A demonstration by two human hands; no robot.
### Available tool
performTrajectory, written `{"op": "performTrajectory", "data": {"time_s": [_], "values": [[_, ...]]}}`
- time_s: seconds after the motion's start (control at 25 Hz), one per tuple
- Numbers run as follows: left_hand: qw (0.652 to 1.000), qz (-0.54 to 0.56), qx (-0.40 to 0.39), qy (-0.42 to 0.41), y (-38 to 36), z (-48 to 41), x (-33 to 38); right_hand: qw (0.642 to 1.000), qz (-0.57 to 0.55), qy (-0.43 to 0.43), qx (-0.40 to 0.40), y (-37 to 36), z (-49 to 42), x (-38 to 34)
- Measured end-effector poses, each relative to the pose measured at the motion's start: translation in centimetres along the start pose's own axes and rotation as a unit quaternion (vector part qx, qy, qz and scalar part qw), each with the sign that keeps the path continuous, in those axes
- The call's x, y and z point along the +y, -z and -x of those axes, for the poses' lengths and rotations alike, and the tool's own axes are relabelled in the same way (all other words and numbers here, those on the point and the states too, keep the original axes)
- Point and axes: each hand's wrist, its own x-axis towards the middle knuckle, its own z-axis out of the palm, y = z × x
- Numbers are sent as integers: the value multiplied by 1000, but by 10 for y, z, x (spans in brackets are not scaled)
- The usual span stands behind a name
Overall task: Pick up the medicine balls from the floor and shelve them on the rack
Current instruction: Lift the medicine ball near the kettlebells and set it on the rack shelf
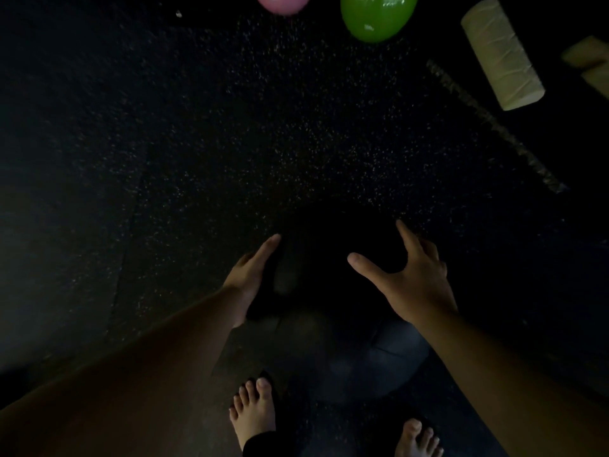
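A black medicine ball (329, 258) shows as a dark round shape low in the middle of the view, hard to tell from the dark floor. My left hand (252, 275) lies flat against its left side. On its right side, my right hand (408, 275) cups it with fingers spread. I cannot tell whether the ball rests on the floor or is lifted. A green ball (377, 14) and a pink ball (283, 2) lie on the floor at the far edge of view. No rack is in view.
The floor (164, 143) is dark speckled rubber. Beige foam rollers (501, 54) lie at the far right, beside a thin textured bar (494, 127). My bare feet (253, 413) stand at the bottom. A dim bluish-grey round shape (379, 361) sits just below the ball, too dark to identify.
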Motion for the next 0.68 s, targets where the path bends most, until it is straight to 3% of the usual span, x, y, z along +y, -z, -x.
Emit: {"op": "performTrajectory", "data": {"time_s": [0.32, 0.48, 0.68], "values": [[983, -33, 57, -172, 7, 70, 12, 989, -117, 48, 79, 25, 59, -14], [969, 5, 102, -224, 37, 122, 68, 978, -127, 113, 125, 71, 76, -82], [940, 35, 110, -320, 93, 248, 191, 951, -171, 186, 179, 178, 142, -206]]}}
